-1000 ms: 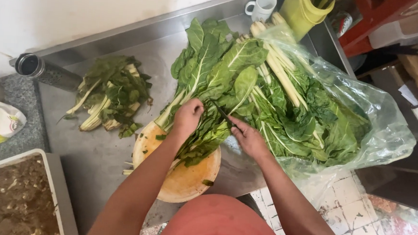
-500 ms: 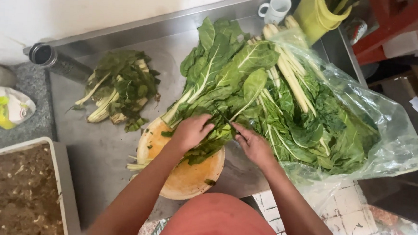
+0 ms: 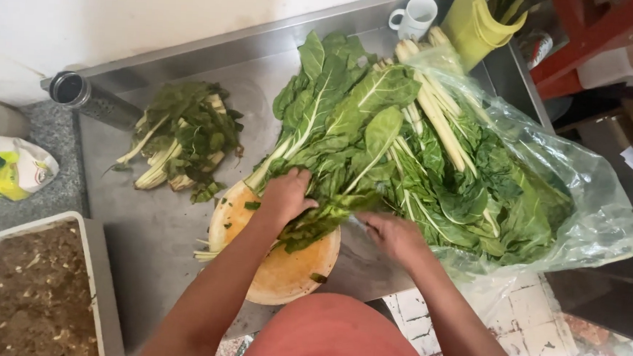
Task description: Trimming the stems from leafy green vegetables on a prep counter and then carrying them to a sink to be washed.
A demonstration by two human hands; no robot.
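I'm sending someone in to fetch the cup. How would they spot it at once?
Start at the steel counter and follow its raised back edge to the far right corner. There, just left of the tall yellow-green container, stands a small white mug with its handle turned left. It is the only white cup there, past the tips of the pale chard stalks.

Soft, even daylight fills the scene, brightest on the white wall [image 3: 159,11] at top left, which is close to washed out. The steel table [image 3: 155,227] gives a dull sheen without hard glare; the clear plastic bag [image 3: 596,221] catches pale highlights. Shadows beneath the leafy greens [image 3: 376,138] are faint. Focus is sharp at centre, slightly soft and stretched toward the corners.
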